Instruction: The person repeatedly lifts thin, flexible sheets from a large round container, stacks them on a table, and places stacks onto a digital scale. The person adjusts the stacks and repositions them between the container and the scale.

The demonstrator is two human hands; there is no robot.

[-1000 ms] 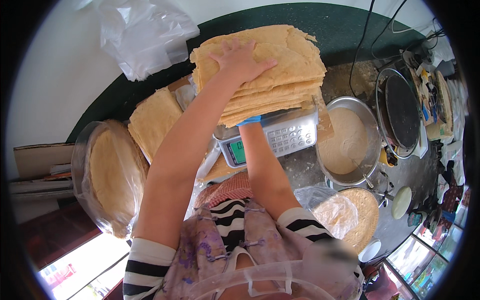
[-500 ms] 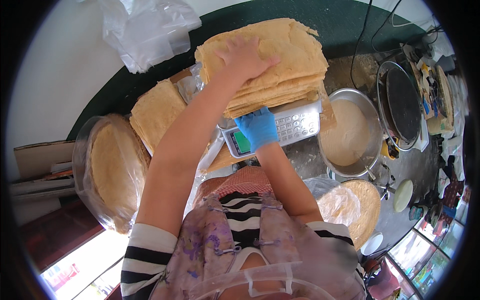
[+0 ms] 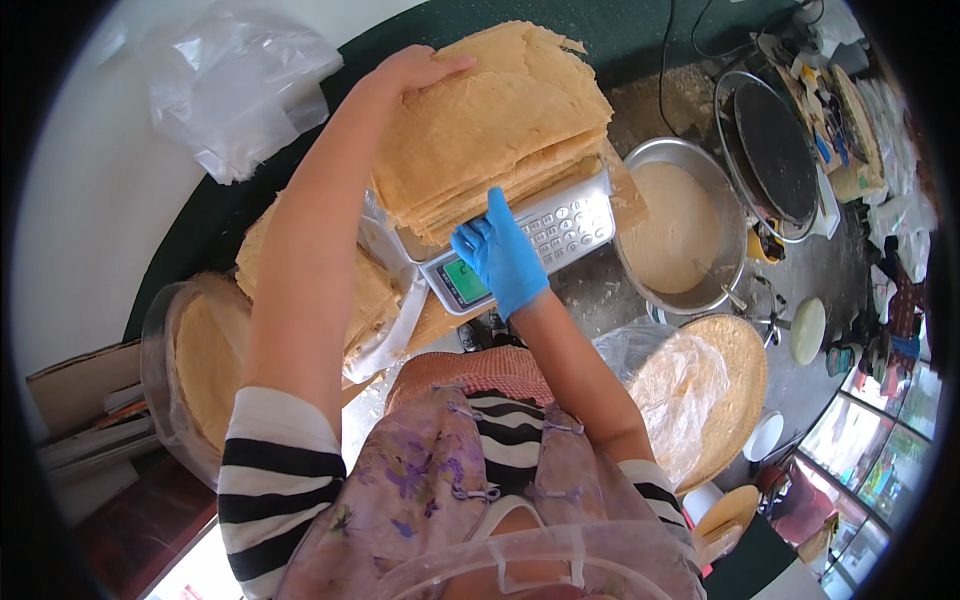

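A thick stack of thin tan flatbread sheets (image 3: pixel 490 120) lies on a silver digital scale (image 3: pixel 572 215) with a keypad and a green display. My bare left hand (image 3: pixel 412 70) grips the stack's far left corner, thumb on top, its other fingers partly hidden behind the edge. At the stack's front side is my right hand (image 3: pixel 505 262) in a blue glove, its fingers curled in and its thumb pointing up against the sheet edges. I see nothing in its fingers. A lower pile of similar sheets (image 3: pixel 372 300) sits left of the scale, partly behind my left forearm.
A metal bowl of pale batter (image 3: pixel 672 225) stands at right, near a round black griddle (image 3: pixel 775 150). A round woven tray with plastic (image 3: pixel 735 400) is nearer me. Plastic-wrapped round sheets (image 3: pixel 205 350) stand at left; clear bags (image 3: pixel 240 85) hang at far left.
My left hand has gone from lying flat on top of the stack to its far left corner. My right hand has drawn back from under the front edge, raising its thumb.
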